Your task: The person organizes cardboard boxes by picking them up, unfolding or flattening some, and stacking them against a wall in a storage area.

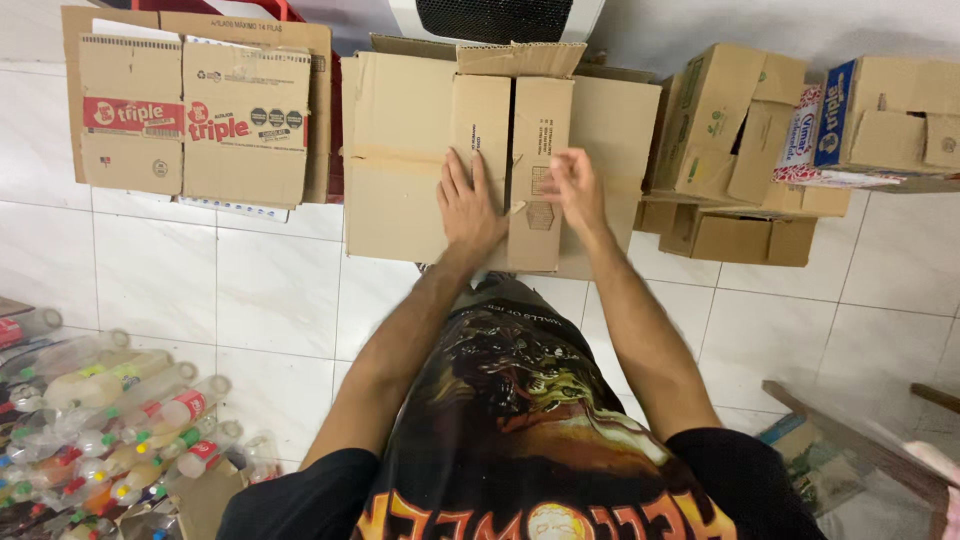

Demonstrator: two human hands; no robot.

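A flattened brown cardboard box [400,150] lies on the white tiled floor straight ahead of me. My left hand [470,205] rests flat on it with fingers spread, pressing a panel down. My right hand [575,190] is beside it with fingers curled at the edge of a narrow flap [540,150] that overlaps the other panels. Both my forearms reach forward over my dark printed shirt.
More cardboard boxes stand along the wall: a flattened printed one [195,110] at the left, open ones [735,120] and a blue-and-white one [880,115] at the right. Several empty plastic bottles [110,420] pile at the lower left. Wooden pieces [860,440] lie at the lower right.
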